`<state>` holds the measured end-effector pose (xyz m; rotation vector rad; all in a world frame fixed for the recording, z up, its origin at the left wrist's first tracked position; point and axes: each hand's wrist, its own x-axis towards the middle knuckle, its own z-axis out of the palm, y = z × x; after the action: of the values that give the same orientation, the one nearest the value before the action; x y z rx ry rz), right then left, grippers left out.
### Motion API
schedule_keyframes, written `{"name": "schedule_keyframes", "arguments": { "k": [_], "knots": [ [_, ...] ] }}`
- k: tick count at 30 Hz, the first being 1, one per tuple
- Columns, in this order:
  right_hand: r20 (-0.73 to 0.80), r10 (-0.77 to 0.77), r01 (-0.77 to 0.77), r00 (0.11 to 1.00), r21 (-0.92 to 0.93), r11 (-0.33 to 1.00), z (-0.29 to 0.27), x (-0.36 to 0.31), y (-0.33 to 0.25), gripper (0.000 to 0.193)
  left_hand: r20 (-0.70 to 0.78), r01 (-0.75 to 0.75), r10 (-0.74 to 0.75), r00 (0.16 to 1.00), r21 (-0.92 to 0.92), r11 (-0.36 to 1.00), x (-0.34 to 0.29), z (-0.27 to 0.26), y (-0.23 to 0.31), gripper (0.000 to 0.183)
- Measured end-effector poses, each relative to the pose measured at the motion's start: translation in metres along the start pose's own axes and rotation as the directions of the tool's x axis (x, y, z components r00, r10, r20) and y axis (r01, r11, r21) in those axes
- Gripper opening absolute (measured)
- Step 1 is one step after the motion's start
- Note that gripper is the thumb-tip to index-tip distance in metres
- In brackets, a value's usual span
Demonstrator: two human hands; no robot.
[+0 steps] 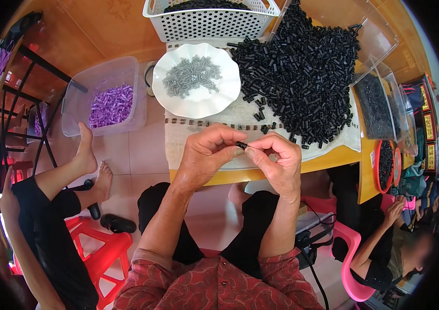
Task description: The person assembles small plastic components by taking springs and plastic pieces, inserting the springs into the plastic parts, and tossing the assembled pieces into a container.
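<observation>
Left hand, centre of frame: thumb and fingers closed in a pinch on a small black piece; right hand, just beside it, likewise pinched at the piece's other end. Counter, upper centre: one white scalloped plate bearing small greyish pieces; upper right, one large heap of black cylindrical pieces; top, one white perforated basket.

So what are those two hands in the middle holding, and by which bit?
A small black piece: the left hand pinches it near one end, the right hand near the other.
</observation>
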<state>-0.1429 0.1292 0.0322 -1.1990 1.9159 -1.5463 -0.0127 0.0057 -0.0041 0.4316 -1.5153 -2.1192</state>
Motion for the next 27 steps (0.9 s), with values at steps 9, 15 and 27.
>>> {"name": "schedule_keyframes", "arguments": {
  "k": [9,15,27],
  "knots": [
    [0.112,0.186,-0.210,0.976,0.256,0.944,-0.006,-0.005,0.003,0.011,0.094,0.102,-0.090,0.992,-0.133,0.986,0.000,-0.002,0.006,0.025],
    [0.153,0.220,-0.261,0.963,0.348,0.900,-0.006,-0.005,0.006,0.012,0.129,0.108,-0.082,0.988,-0.208,0.972,0.001,-0.004,0.002,0.026],
    [0.084,0.218,-0.233,0.972,0.420,0.877,-0.004,-0.004,0.003,0.011,0.106,0.098,-0.061,0.992,-0.386,0.917,0.003,-0.004,-0.002,0.027]
  ]
}}
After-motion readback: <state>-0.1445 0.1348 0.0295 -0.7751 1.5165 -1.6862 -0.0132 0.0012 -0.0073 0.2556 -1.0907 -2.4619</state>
